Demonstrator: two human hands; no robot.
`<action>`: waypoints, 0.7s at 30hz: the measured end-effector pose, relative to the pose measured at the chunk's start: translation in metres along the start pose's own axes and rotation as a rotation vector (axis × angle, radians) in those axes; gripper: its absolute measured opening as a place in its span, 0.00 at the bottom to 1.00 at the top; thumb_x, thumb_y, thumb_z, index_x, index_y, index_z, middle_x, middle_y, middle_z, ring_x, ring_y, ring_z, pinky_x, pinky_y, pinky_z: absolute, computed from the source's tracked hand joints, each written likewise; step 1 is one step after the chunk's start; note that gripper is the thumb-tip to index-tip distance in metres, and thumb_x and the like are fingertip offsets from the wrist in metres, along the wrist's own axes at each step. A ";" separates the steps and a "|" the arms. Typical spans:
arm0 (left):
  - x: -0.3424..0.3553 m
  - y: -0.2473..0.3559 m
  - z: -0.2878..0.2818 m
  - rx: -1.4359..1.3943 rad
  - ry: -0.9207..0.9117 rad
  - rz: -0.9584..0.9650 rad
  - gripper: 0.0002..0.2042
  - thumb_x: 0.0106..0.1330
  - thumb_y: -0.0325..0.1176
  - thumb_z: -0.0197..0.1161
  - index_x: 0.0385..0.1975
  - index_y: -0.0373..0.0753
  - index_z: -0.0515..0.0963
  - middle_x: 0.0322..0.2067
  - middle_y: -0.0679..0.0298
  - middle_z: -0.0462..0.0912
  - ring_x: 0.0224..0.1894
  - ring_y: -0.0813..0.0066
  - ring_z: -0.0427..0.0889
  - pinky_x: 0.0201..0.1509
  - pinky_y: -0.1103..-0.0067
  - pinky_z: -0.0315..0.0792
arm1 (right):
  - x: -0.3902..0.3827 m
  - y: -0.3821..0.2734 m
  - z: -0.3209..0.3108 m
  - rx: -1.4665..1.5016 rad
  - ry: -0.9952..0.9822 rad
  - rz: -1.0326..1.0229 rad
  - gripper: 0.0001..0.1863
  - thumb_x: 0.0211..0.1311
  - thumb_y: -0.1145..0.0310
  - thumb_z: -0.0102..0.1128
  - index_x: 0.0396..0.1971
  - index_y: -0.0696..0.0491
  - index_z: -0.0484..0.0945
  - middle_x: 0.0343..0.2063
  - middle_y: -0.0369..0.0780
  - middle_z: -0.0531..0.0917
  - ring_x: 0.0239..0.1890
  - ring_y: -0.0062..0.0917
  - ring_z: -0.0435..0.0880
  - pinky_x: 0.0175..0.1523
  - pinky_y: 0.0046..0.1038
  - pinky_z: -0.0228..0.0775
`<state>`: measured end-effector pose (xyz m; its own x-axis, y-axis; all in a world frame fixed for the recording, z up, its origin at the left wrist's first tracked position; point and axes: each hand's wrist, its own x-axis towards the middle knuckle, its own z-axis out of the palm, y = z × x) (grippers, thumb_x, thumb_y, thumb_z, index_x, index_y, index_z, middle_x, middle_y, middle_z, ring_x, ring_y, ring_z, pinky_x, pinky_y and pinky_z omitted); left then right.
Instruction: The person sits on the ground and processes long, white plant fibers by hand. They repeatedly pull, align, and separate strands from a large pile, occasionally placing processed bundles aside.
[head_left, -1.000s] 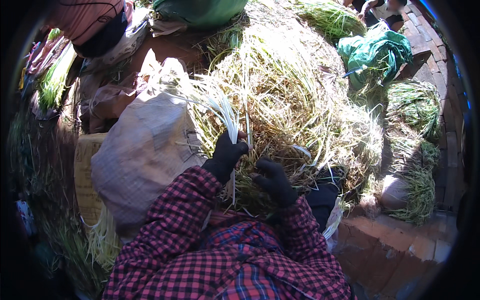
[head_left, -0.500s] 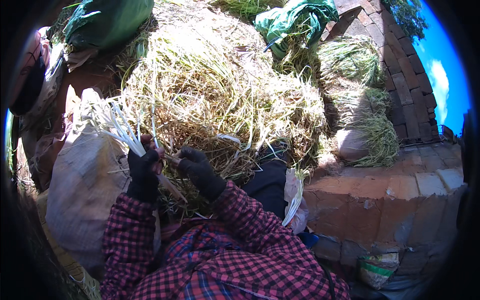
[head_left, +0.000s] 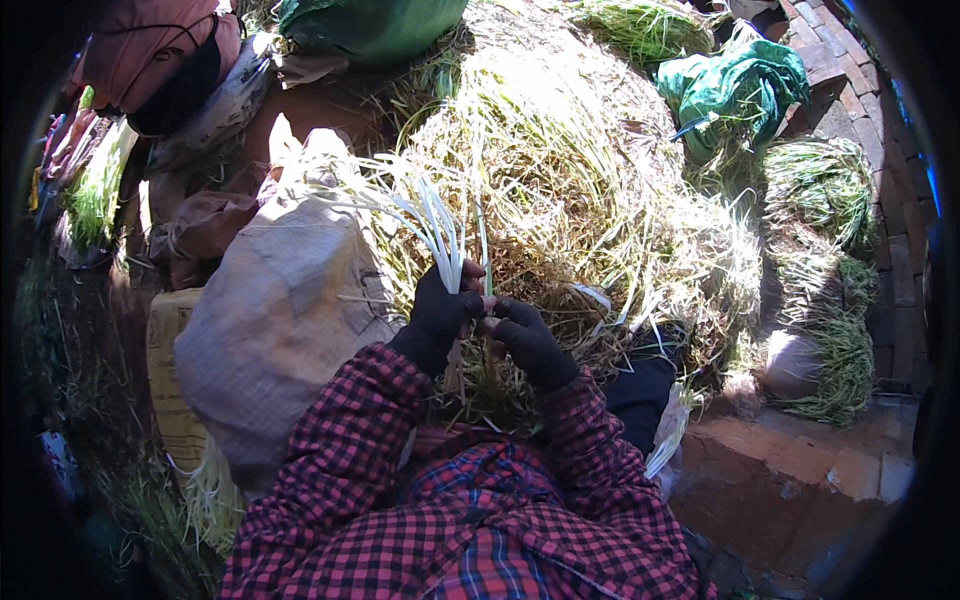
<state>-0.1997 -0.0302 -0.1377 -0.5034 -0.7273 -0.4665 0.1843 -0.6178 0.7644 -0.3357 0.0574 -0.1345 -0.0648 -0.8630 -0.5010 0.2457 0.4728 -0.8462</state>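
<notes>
My left hand (head_left: 440,310), in a dark fingerless glove, is closed round a bunch of long white stalks (head_left: 433,225) that fan out upward and to the left. A single pale green stalk (head_left: 482,235) stands apart from the bunch, its lower end between my two hands. My right hand (head_left: 527,335), gloved the same way, pinches at that lower end, fingertips touching those of my left. A strip of dry, papery leaf (head_left: 453,368) hangs below my left hand. Beyond my hands spreads a large heap of loose green and straw-coloured stalks (head_left: 590,200).
A bulging pale sack (head_left: 285,300) stands close at my left, by a yellowish box (head_left: 172,365). Green bags (head_left: 370,30) lie at the back. On the right are tied bundles of stalks (head_left: 825,300), a brick ledge (head_left: 770,460) and a plastic bag with white stalks (head_left: 668,450).
The view has swung left, so everything sits further right. My right hand has come in closer to my left, and the single stalk is now upright between them.
</notes>
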 end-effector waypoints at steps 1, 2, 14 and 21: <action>0.001 0.001 0.001 0.004 -0.008 0.027 0.18 0.42 0.19 0.65 0.35 0.37 0.71 0.22 0.70 0.72 0.22 0.82 0.72 0.23 0.83 0.68 | 0.001 -0.001 0.003 0.036 0.028 0.015 0.14 0.55 0.66 0.53 0.40 0.57 0.74 0.27 0.33 0.77 0.23 0.14 0.70 0.26 0.19 0.61; 0.000 0.002 0.003 0.007 -0.009 0.052 0.18 0.42 0.19 0.65 0.35 0.37 0.71 0.22 0.70 0.72 0.22 0.82 0.72 0.23 0.83 0.68 | 0.002 0.000 -0.001 0.048 0.082 0.077 0.13 0.55 0.68 0.53 0.39 0.57 0.74 0.26 0.33 0.77 0.22 0.14 0.70 0.25 0.18 0.60; 0.003 0.012 -0.005 0.051 0.146 0.150 0.17 0.41 0.18 0.64 0.33 0.35 0.70 0.20 0.67 0.72 0.17 0.81 0.71 0.19 0.83 0.67 | -0.031 0.023 0.000 -0.038 -0.028 0.079 0.05 0.55 0.69 0.57 0.28 0.54 0.73 0.20 0.31 0.73 0.22 0.14 0.69 0.26 0.19 0.61; -0.014 0.077 -0.030 -0.159 0.198 0.313 0.18 0.43 0.15 0.61 0.33 0.38 0.65 0.20 0.67 0.70 0.10 0.83 0.66 0.09 0.86 0.60 | -0.066 0.020 -0.081 -0.186 0.171 0.154 0.06 0.53 0.70 0.54 0.28 0.56 0.73 0.17 0.32 0.72 0.19 0.16 0.70 0.23 0.20 0.63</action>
<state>-0.1525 -0.0766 -0.0853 -0.2326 -0.9216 -0.3107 0.4388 -0.3845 0.8122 -0.4054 0.1381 -0.1329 -0.2064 -0.7433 -0.6363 0.0845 0.6344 -0.7684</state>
